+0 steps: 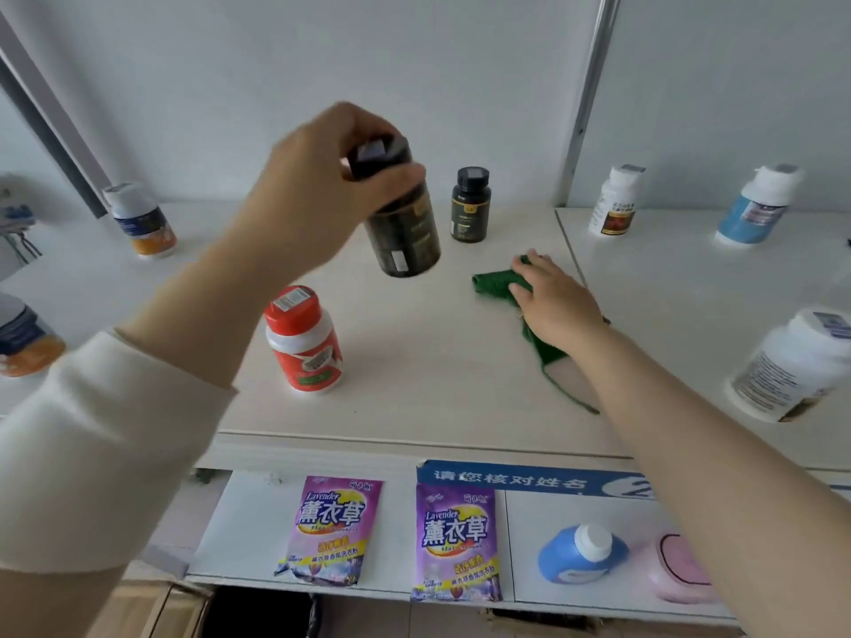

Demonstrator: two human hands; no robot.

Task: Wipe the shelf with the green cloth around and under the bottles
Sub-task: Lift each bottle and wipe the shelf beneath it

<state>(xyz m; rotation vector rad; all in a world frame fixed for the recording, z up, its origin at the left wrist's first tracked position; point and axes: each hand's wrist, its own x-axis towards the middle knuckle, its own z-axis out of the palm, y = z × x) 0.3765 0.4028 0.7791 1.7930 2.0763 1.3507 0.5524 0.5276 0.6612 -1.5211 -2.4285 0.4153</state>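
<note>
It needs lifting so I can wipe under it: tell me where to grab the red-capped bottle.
Grip the red cap from above, fingers around its rim. The red-capped bottle stands upright, apart from the others, its broad cap facing up.

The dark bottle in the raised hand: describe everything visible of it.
The dark bottle is a black, glossy, plastic-looking jar with a black cap bearing a pale square sticker. It has faint gold print on its side and a white barcode patch near the base. It is capped, slightly blurred, and tilted with its base swung right. The left hand grips it by the cap, holding it clear above the shelf. Nothing else touches it.
</note>
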